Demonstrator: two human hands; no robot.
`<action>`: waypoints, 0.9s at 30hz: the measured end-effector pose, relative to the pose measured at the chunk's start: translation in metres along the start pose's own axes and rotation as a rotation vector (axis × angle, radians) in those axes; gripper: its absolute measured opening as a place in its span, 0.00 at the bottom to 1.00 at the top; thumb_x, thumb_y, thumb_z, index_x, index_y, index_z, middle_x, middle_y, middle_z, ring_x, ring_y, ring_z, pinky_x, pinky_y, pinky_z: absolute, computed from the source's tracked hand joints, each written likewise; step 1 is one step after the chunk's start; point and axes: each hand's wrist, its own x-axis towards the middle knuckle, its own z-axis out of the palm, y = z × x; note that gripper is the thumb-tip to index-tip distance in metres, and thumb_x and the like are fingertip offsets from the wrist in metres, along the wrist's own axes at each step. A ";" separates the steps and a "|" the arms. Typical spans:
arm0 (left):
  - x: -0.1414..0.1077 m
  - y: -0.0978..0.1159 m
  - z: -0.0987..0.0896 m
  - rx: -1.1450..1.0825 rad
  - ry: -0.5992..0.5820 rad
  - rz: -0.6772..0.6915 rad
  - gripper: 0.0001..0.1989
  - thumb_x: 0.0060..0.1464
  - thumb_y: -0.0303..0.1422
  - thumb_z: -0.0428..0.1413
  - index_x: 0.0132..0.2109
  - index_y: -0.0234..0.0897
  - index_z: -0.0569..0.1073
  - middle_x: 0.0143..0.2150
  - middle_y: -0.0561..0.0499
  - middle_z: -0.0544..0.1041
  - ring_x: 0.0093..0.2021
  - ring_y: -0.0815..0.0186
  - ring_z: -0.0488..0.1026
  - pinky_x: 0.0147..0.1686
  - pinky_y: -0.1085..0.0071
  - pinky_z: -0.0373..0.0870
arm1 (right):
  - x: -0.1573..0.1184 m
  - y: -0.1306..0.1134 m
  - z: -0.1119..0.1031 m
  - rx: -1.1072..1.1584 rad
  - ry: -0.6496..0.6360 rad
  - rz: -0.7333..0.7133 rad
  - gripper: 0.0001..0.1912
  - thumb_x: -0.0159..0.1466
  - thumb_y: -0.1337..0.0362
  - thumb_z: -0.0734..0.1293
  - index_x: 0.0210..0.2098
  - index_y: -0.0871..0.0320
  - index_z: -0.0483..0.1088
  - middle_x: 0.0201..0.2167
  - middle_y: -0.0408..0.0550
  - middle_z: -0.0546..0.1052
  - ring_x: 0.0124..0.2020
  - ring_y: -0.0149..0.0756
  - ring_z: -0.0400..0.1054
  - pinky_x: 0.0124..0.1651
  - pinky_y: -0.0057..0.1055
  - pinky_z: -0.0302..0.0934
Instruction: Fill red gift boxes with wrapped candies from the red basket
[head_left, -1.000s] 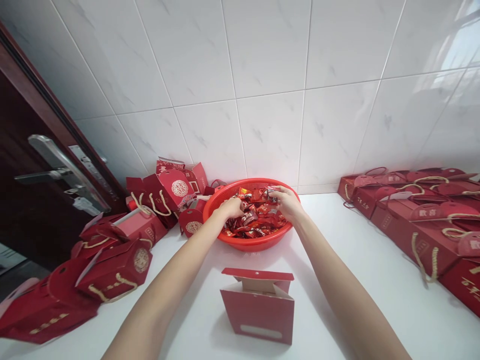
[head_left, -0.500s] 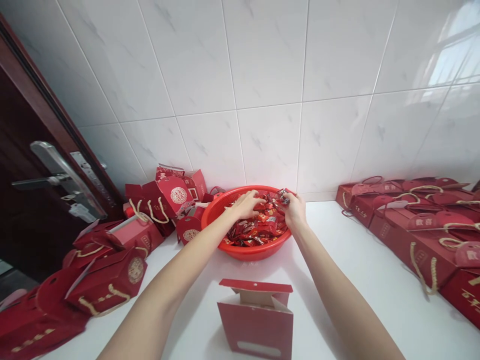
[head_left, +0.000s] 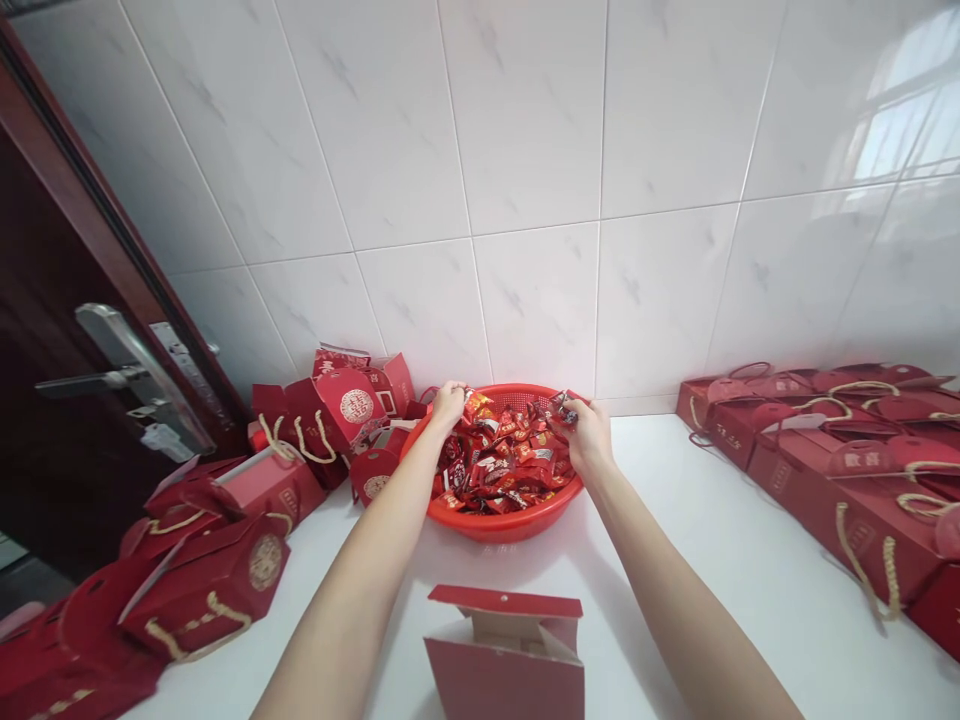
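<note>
A round red plastic basket (head_left: 499,525) on the white table holds a heap of candies (head_left: 502,470) in shiny red, brown and gold wrappers. At the basket's left rim is my left hand (head_left: 450,405), its fingers closed, a wrapped candy (head_left: 475,403) showing at the fingertips. Over the right rim, my right hand (head_left: 590,435) grips several wrapped candies (head_left: 564,408) with dark and clear wrappers. Nearer to me, between my forearms, a red gift box (head_left: 510,675) stands upright with its top open; its lower part is out of view.
Red gift boxes with rope handles (head_left: 206,585) crowd the table's left side, some piled against the wall (head_left: 352,400). Rows of similar boxes (head_left: 817,450) fill the right side. A dark door with a metal handle (head_left: 112,375) is at far left; a tiled wall (head_left: 532,290) stands behind.
My left hand has moved left from the middle of the candies to the basket's rim, and its fingers have closed. My right hand stays at the right rim with its candies.
</note>
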 end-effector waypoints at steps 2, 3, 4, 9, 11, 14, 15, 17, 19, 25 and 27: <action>0.001 0.000 -0.002 -0.045 0.100 -0.057 0.15 0.52 0.30 0.46 0.44 0.37 0.72 0.37 0.48 0.79 0.45 0.60 0.75 0.41 0.69 0.70 | -0.003 -0.002 0.002 0.017 0.021 0.016 0.08 0.46 0.71 0.66 0.25 0.55 0.64 0.22 0.38 0.75 0.29 0.32 0.73 0.30 0.27 0.71; 0.001 0.000 -0.002 -0.065 0.136 -0.080 0.16 0.51 0.29 0.46 0.45 0.36 0.72 0.38 0.48 0.80 0.44 0.61 0.75 0.40 0.70 0.70 | -0.004 -0.004 0.003 0.029 0.030 0.025 0.07 0.46 0.71 0.66 0.24 0.55 0.64 0.22 0.38 0.74 0.29 0.32 0.72 0.29 0.26 0.71; 0.000 0.001 -0.001 -0.087 0.146 -0.094 0.16 0.50 0.29 0.46 0.45 0.35 0.73 0.38 0.47 0.80 0.42 0.62 0.76 0.39 0.71 0.70 | -0.006 -0.005 0.005 0.039 0.037 0.032 0.07 0.46 0.71 0.66 0.24 0.55 0.64 0.22 0.38 0.74 0.29 0.31 0.72 0.28 0.26 0.70; -0.007 0.009 0.000 -0.159 0.067 -0.107 0.18 0.44 0.27 0.49 0.42 0.32 0.75 0.33 0.48 0.80 0.33 0.64 0.76 0.34 0.71 0.71 | -0.012 -0.011 0.008 0.034 0.047 0.059 0.07 0.46 0.72 0.66 0.24 0.56 0.64 0.21 0.37 0.73 0.27 0.29 0.71 0.26 0.23 0.69; -0.008 0.010 0.000 -0.155 0.030 -0.098 0.19 0.42 0.27 0.49 0.43 0.34 0.76 0.33 0.50 0.80 0.33 0.64 0.75 0.34 0.72 0.71 | -0.012 -0.012 0.009 0.037 0.054 0.068 0.07 0.46 0.73 0.65 0.23 0.56 0.64 0.21 0.37 0.73 0.27 0.29 0.72 0.26 0.23 0.68; -0.011 0.012 0.004 -0.117 -0.031 -0.085 0.20 0.42 0.26 0.50 0.44 0.35 0.76 0.32 0.52 0.80 0.32 0.65 0.74 0.34 0.71 0.71 | -0.013 -0.013 0.010 0.051 0.059 0.077 0.08 0.46 0.73 0.65 0.24 0.55 0.64 0.21 0.38 0.74 0.28 0.31 0.72 0.26 0.24 0.68; -0.012 0.012 0.006 -0.100 -0.058 -0.080 0.19 0.43 0.26 0.50 0.43 0.36 0.77 0.32 0.52 0.80 0.31 0.65 0.74 0.34 0.71 0.71 | -0.013 -0.013 0.010 0.053 0.057 0.081 0.09 0.46 0.73 0.66 0.24 0.55 0.63 0.20 0.38 0.74 0.28 0.31 0.72 0.26 0.24 0.68; -0.016 0.013 0.009 -0.065 -0.126 -0.063 0.16 0.44 0.26 0.52 0.40 0.36 0.77 0.30 0.53 0.79 0.31 0.65 0.73 0.35 0.71 0.71 | -0.014 -0.014 0.010 0.048 0.039 0.086 0.10 0.46 0.74 0.66 0.24 0.55 0.63 0.20 0.37 0.74 0.27 0.32 0.73 0.27 0.25 0.69; -0.021 0.014 0.011 -0.038 -0.199 -0.038 0.10 0.44 0.27 0.55 0.36 0.36 0.78 0.29 0.53 0.78 0.32 0.65 0.73 0.36 0.71 0.70 | -0.014 -0.013 0.009 0.037 0.006 0.086 0.10 0.46 0.74 0.67 0.23 0.56 0.62 0.20 0.37 0.74 0.27 0.31 0.73 0.29 0.26 0.70; -0.027 0.017 0.014 0.065 -0.343 0.091 0.19 0.34 0.29 0.68 0.39 0.37 0.78 0.39 0.49 0.80 0.43 0.57 0.75 0.47 0.65 0.70 | -0.012 -0.009 0.008 0.043 -0.036 0.082 0.09 0.46 0.74 0.68 0.21 0.57 0.64 0.19 0.37 0.75 0.24 0.29 0.69 0.29 0.25 0.66; -0.027 0.020 0.015 -0.041 -0.325 0.136 0.24 0.35 0.29 0.68 0.44 0.37 0.77 0.43 0.48 0.80 0.46 0.57 0.75 0.49 0.63 0.70 | -0.012 -0.008 0.008 0.052 -0.065 0.077 0.09 0.45 0.74 0.69 0.22 0.57 0.67 0.20 0.38 0.76 0.24 0.29 0.69 0.28 0.24 0.65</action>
